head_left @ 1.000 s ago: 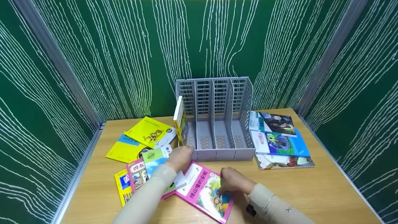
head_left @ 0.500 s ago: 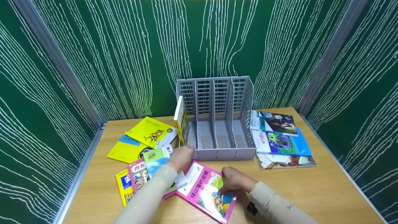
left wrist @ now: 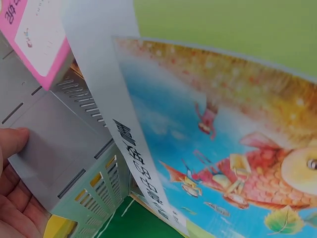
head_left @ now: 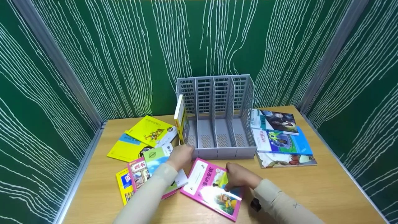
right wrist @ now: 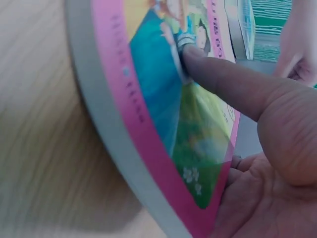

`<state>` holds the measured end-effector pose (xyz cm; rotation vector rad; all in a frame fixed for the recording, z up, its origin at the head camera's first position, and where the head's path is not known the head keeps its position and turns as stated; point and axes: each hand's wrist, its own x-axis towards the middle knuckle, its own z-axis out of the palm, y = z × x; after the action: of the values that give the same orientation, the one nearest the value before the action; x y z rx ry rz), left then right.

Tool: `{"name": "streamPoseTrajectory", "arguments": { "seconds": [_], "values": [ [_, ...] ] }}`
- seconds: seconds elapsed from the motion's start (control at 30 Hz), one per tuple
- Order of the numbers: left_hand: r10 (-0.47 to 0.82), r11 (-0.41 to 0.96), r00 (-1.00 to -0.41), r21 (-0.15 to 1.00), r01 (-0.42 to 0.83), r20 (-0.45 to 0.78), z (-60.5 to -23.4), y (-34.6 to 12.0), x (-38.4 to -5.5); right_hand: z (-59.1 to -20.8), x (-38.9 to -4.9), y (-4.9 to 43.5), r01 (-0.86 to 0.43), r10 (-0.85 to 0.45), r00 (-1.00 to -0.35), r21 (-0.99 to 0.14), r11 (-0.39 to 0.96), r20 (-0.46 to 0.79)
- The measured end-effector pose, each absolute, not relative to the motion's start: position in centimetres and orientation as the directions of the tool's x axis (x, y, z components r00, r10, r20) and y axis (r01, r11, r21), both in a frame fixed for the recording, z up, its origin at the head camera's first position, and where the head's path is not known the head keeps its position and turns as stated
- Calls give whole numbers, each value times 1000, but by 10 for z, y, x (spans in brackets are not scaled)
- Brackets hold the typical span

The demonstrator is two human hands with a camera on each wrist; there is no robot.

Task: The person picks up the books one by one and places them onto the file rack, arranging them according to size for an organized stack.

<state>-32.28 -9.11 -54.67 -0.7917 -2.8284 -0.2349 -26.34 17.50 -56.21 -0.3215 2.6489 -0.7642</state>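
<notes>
My left hand point(head_left: 180, 157) grips the front left corner of a grey file organizer point(head_left: 225, 153) that has several compartments. In the left wrist view, its thumb point(left wrist: 14, 141) presses the organizer's front wall point(left wrist: 49, 144). My right hand point(head_left: 242, 175) holds a pink-bordered book point(head_left: 203, 188) by its right edge. The right wrist view shows the thumb point(right wrist: 223, 79) across the illustrated cover, with the other fingers at the book's edge and partly hidden. A yellow-and-white book point(head_left: 179, 116) stands upright in the leftmost compartment.
Left of the organizer, two yellow books point(head_left: 152, 130) overlap, one partly under the other. Nearer lie a green-and-blue book point(head_left: 155, 158), a pink comic-style book point(head_left: 139, 171) and another yellow book point(head_left: 122, 183). Several books point(head_left: 283, 140) are stacked at the right. Green walls enclose the table point(head_left: 279, 186).
My right hand has moved slightly right and away from me with the pink book, which has slid clear of the green-and-blue book and tilted. My left hand stays at the organizer's corner.
</notes>
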Motion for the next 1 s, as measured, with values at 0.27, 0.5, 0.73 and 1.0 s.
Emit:
{"name": "streamPoseTrajectory", "arguments": {
  "seconds": [0.27,0.5,0.73,1.0],
  "values": [
    [498,834,-823,107,541,275,-546,-91,-323,-545,-266,197,-144,-327,-896,-498,855,-302],
    [487,837,-830,124,532,274,-548,-91,-324,-536,-270,214,-192,-353,-899,-489,851,-261],
    [488,837,-824,113,535,286,-547,-91,-323,-529,-269,220,-239,-365,-915,-499,833,-170],
    [481,843,-842,135,521,243,-546,-91,-324,-516,-271,221,-213,-320,-931,-456,864,-172]
  ]
}}
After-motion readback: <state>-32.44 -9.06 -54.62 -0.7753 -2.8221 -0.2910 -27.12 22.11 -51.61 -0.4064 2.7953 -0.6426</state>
